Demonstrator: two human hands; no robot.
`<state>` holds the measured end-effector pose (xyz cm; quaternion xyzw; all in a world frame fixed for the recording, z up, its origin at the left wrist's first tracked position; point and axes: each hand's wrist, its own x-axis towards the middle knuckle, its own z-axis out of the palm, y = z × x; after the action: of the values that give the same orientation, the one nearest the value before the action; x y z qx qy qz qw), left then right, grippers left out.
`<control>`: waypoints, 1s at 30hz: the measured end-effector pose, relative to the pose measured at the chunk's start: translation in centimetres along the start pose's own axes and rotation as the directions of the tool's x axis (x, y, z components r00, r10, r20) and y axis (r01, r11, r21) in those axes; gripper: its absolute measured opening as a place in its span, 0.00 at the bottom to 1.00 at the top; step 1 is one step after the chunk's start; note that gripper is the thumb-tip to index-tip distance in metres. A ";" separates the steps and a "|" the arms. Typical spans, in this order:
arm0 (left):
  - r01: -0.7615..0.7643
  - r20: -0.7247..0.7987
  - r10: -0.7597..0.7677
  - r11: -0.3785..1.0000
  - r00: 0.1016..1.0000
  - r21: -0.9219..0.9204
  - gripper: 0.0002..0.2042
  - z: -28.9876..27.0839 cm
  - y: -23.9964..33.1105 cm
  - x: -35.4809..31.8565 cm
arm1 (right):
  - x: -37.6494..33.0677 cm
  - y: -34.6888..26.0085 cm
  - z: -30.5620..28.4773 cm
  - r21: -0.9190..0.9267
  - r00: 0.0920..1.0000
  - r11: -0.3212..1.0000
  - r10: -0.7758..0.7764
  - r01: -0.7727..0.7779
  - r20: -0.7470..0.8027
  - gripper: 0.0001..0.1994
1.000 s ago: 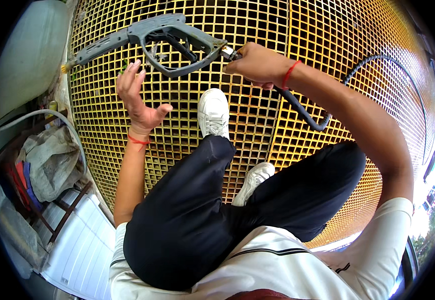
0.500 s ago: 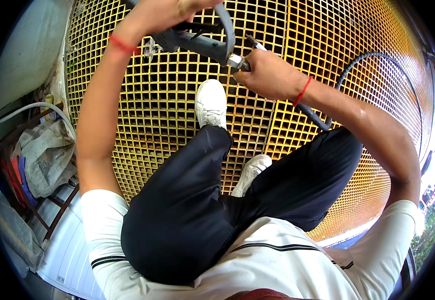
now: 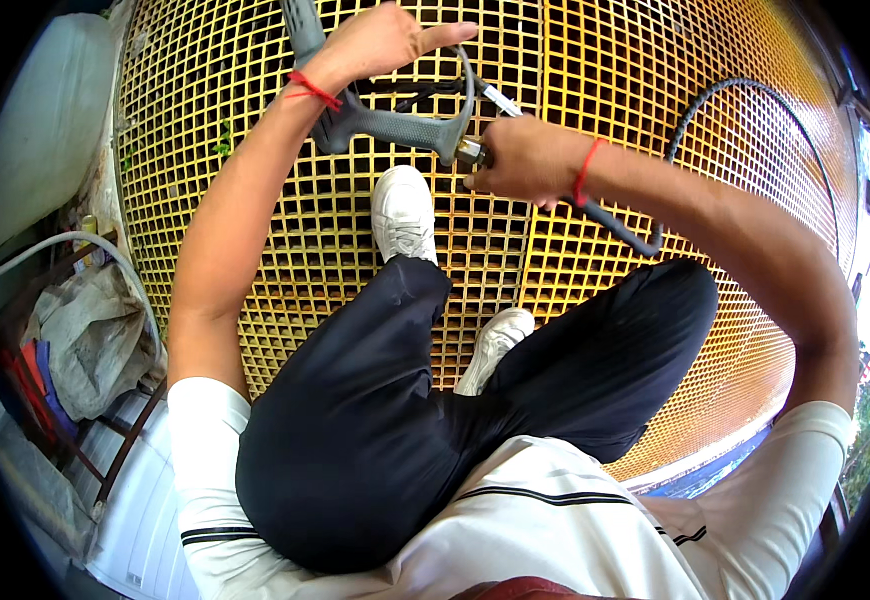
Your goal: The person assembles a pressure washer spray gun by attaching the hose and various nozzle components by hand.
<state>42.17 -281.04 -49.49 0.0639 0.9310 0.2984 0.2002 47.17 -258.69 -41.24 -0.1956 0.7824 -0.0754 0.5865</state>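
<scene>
A grey spray gun (image 3: 405,128) with a looped guard lies over the yellow grating, near my left shoe. My left hand (image 3: 375,42) is on its upper part, back toward me. One digit stretches out to the right over the guard, while the other fingers curl mostly out of sight. At the end of the gun's handle sits a metal fitting (image 3: 470,151). My right hand (image 3: 525,158) is closed round the black hose (image 3: 620,230) just beside that fitting. A short silvery bar (image 3: 500,98) pokes out above my right fist; its kind is unclear.
Yellow grating (image 3: 335,230) forms the floor. The hose loops away to the right (image 3: 745,82). My white shoes (image 3: 403,210) stand on the grating. At left are a pale tank (image 3: 40,130), a curved pale pipe (image 3: 145,270) and a rusty frame with a crumpled sack (image 3: 90,340).
My left hand has moved right and slightly down. The gun has turned, its handle now nearly level. My right hand has shifted slightly, staying by the fitting.
</scene>
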 end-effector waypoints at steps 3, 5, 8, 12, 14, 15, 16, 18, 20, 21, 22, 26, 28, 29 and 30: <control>0.083 -0.084 -0.073 0.989 0.994 0.119 0.39 -4.7 7.6 -2.7 | 2.3 2.7 4.7 0.181 0.892 0.923 -0.254 0.338 -0.373 0.22; -0.153 -0.299 0.244 0.943 0.923 0.296 0.39 -5.3 7.0 -4.2 | 1.3 0.0 4.1 0.542 0.972 0.815 -0.104 0.204 -0.210 0.24; -0.160 -0.439 0.286 0.940 0.852 0.302 0.38 -6.4 5.9 -6.2 | 2.6 -2.2 3.4 0.641 0.965 0.721 -0.177 0.263 -0.196 0.24; -0.234 -0.516 0.423 0.890 0.745 0.392 0.33 -6.5 3.6 -10.0 | 6.3 -4.4 5.2 0.537 0.932 0.766 -0.238 0.354 -0.275 0.21; -0.333 -0.555 0.590 0.800 0.587 0.499 0.27 -6.2 1.7 -13.0 | 6.6 -5.8 5.8 0.414 0.867 0.771 -0.361 0.485 -0.344 0.19; -0.319 -0.571 0.606 0.788 0.553 0.527 0.30 -6.2 0.9 -14.7 | 6.5 -6.6 5.7 0.369 0.858 0.782 -0.401 0.503 -0.321 0.19; -0.291 -0.575 0.585 0.800 0.572 0.524 0.30 -6.1 0.9 -16.8 | 7.4 -7.1 5.9 0.306 0.843 0.792 -0.449 0.529 -0.296 0.18; -0.211 -0.597 0.522 0.833 0.609 0.512 0.29 -5.2 0.6 -20.9 | 8.1 -7.6 6.0 0.223 0.810 0.790 -0.497 0.571 -0.311 0.17; -0.151 -0.618 0.471 0.854 0.629 0.498 0.25 -3.5 0.5 -24.4 | 9.9 -7.4 6.7 0.159 0.685 0.699 -0.584 0.697 -0.437 0.16; -0.147 -0.628 0.459 0.863 0.628 0.484 0.23 -2.0 -0.1 -25.7 | 9.8 -7.6 5.4 0.105 0.719 0.750 -0.569 0.653 -0.400 0.15; -0.141 -0.666 0.435 0.883 0.606 0.448 0.18 0.3 -1.3 -26.9 | 9.3 -7.9 4.1 0.124 0.729 0.758 -0.549 0.640 -0.409 0.14; 0.025 -0.681 0.400 0.852 0.613 0.522 0.12 6.9 -9.7 -27.9 | 7.6 -9.9 2.8 0.066 0.699 0.765 -0.546 0.641 -0.462 0.15; 0.086 -0.686 0.358 0.849 0.634 0.522 0.15 8.6 -14.3 -25.0 | 6.2 -11.2 4.0 0.089 0.712 0.754 -0.564 0.650 -0.419 0.15; 0.114 -0.688 0.324 0.853 0.649 0.509 0.16 9.2 -15.4 -23.6 | 6.0 -11.6 4.8 0.101 0.720 0.757 -0.560 0.646 -0.409 0.15; 0.038 -0.670 0.348 0.871 0.655 0.490 0.17 8.0 -15.0 -22.0 | 5.5 -11.8 4.7 0.198 0.761 0.766 -0.500 0.611 -0.414 0.16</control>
<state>65.52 -294.22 -56.77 0.0648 0.9641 0.0839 -0.2435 52.92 -271.10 -43.47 -0.3074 0.7522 -0.4069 0.4172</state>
